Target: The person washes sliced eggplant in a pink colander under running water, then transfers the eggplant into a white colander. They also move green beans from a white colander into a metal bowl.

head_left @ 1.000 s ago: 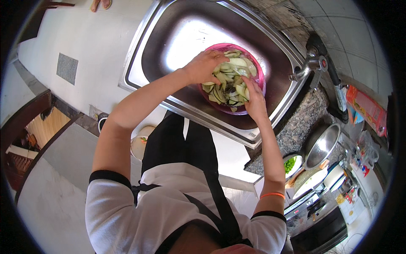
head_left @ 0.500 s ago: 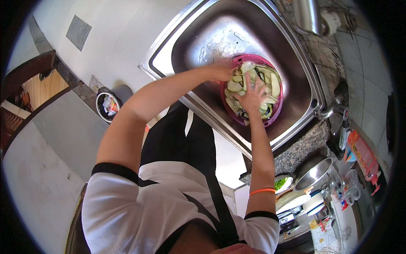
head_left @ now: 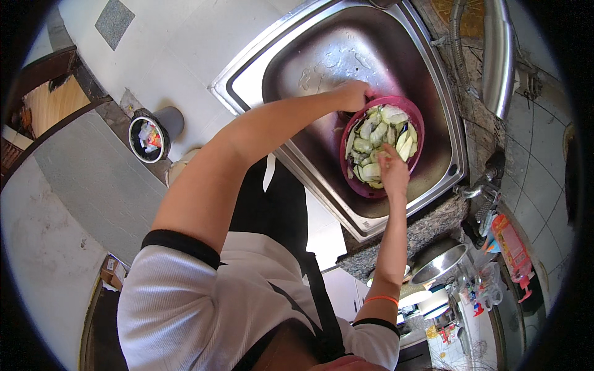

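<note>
In the steel sink point(head_left: 322, 43) sits a round pink plastic colander point(head_left: 413, 111) with small holes along its rim. It is full of wet, pale green vegetable slices point(head_left: 365, 147); some have dark skin and look like eggplant. My left hand point(head_left: 354, 96) has its fingers closed on the colander's far left rim. Reaching in from the near right side, my right hand point(head_left: 394, 172) is among the slices, its fingers bent and drawn together on some of them. The slices partly hide its fingertips.
A faucet point(head_left: 479, 188) stands at the sink's right edge, and a thick metal pipe point(head_left: 498, 62) runs beyond it. A steel bowl point(head_left: 442, 263) and a red pump bottle point(head_left: 513, 250) are on the near right counter. A lined trash bin point(head_left: 162, 130) stands at left.
The right hand's spread fingers have drawn together among the slices. The colander and slices appear a little farther right and lower as the view shifts. The left hand stays at the rim.
</note>
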Motion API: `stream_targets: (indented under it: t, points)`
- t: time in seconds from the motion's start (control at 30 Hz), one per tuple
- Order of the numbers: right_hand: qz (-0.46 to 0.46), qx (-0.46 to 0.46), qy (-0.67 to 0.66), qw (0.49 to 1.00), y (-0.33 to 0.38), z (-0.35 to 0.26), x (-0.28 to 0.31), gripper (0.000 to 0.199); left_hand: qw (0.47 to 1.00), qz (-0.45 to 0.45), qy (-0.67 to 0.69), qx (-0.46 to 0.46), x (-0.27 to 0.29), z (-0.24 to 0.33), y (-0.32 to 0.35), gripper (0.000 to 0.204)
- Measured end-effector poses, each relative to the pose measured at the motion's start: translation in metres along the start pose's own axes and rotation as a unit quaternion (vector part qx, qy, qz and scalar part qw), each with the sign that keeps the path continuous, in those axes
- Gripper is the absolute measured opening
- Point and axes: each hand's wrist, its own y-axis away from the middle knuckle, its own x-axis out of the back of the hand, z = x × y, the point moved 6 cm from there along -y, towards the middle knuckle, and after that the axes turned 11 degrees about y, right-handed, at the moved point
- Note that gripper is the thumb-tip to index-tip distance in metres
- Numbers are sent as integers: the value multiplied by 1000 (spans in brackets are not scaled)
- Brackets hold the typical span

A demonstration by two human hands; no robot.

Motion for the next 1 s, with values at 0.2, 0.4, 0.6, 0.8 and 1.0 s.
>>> stream_targets:
  t: [0.2,0.4,0.6,0.8,1.0]
  points:
    - [153,7,120,981,-22,3,15,75,935,-88,-342,-16,-36,-40,49,30]
    - [-31,-165,110,980,-33,-2,-48,93,931,-76,-358,-15,-49,-44,42,21]
    - [20,-146,84,986,-33,14,-71,75,937,-100,-330,46,-54,-46,46,18]
    - [41,-107,-132,985,-12,30,-23,47,929,-49,-365,39,-32,-66,44,14]
    - [75,-45,-84,993,25,30,20,42,993,113,-2,18,1,-4,53,12]
